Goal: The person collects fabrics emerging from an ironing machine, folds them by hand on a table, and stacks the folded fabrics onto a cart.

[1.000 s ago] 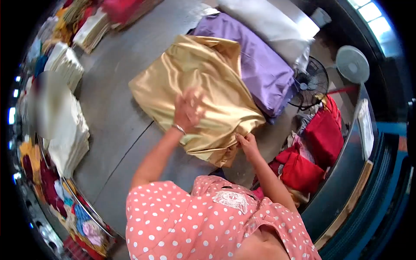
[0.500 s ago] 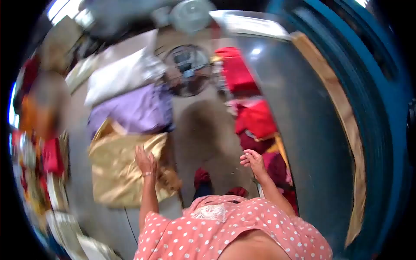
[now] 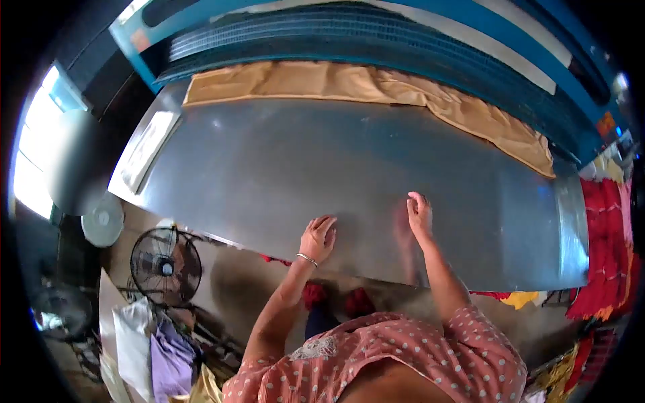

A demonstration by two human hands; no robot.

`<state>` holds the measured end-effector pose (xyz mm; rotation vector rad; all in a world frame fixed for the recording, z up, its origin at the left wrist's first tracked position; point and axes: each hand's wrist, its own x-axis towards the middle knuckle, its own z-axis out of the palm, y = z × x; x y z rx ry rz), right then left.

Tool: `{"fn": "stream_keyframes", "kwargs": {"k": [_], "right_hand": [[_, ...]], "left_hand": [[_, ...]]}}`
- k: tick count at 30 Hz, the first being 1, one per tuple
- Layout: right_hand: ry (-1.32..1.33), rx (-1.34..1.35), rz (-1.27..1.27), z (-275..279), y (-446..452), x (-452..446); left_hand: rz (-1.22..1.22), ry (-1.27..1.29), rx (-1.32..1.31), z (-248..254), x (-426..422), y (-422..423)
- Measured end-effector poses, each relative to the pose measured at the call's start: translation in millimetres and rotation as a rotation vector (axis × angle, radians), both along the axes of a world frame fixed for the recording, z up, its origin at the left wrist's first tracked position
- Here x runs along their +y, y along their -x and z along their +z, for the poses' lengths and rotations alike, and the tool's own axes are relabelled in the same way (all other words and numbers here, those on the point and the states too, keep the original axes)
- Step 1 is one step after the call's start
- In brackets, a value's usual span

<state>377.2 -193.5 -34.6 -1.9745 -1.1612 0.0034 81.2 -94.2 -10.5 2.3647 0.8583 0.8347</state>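
Creased tan cloth (image 3: 322, 82) lies along a metal table (image 3: 289, 161).

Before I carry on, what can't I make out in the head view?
- Gold cloth: mostly cut off by the bottom edge.
- Yellow cloth: partly hidden under the metal table.
- Left hand and right hand: contact with the table can't be judged from above.
- Far left: a blurred patch hides what's behind.
- Blue machine: top cut off by the frame.

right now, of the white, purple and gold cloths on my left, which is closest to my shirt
The gold cloth, at the view's bottom edge beside your shirt; the purple cloth lies beyond it, the white cloth farthest out.
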Motion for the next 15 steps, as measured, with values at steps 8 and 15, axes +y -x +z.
{"fn": "stream_keyframes", "kwargs": {"k": [8, 15], "right_hand": [[0.131, -0.285, -0.197, 5, 0, 10], [0.218, -0.241, -0.267, 12, -5, 18]], "left_hand": [[-0.068, -0.057, -0.052, -22, 167, -120], [-0.059, -0.376, 0.113, -21, 320, -257]]}}
